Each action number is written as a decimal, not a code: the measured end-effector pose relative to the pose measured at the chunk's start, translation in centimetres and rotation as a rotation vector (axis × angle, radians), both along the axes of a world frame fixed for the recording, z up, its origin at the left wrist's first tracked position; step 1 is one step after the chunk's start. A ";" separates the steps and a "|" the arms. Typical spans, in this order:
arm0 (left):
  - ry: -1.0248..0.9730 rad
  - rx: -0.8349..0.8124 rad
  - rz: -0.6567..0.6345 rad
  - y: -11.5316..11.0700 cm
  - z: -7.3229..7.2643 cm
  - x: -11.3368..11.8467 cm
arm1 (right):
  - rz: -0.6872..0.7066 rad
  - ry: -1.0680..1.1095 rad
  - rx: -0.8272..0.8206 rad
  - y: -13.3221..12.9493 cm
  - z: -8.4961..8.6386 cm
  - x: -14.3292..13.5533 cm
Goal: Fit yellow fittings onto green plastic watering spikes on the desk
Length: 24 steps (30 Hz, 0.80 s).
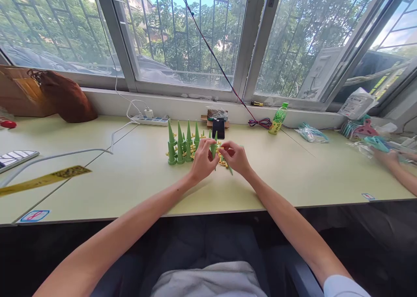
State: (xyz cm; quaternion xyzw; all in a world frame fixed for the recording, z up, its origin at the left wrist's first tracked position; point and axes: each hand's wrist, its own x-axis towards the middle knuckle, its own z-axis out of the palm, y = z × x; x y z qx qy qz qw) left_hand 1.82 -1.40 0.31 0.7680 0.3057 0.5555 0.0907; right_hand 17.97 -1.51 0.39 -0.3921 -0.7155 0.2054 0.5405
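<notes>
My left hand [203, 161] is closed around a slim green cone [213, 149], its tip pointing up. Close against it, my right hand [237, 159] pinches a small yellow piece [220, 150] at the cone's side. To the left of my hands stand several green cones [180, 153] in rows, with small yellow pieces sticking out among them. More yellow pieces [223, 161] lie on the table beneath my hands, partly hidden by the fingers. A green pointed piece [231, 170] lies below my right hand.
Behind the cones are a black phone [218, 128], a power strip [153, 120] and a green bottle [278, 119]. A white cable [112, 143] crosses the table [137, 184] at left. Another person's hand [386, 157] handles a light-blue item at far right.
</notes>
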 end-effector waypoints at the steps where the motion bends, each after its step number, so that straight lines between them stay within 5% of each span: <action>1: 0.000 0.003 -0.002 0.0 0.0 0.0 | 0.001 0.001 -0.002 0.0 0.0 0.0; 12: 0.014 0.022 -0.003 0.0 0.0 0.0 | -0.165 -0.113 0.046 0.2 0.0 0.1; 24: 0.012 0.015 0.003 -0.1 0.1 0.0 | -0.024 -0.026 -0.003 0.0 0.0 -0.1</action>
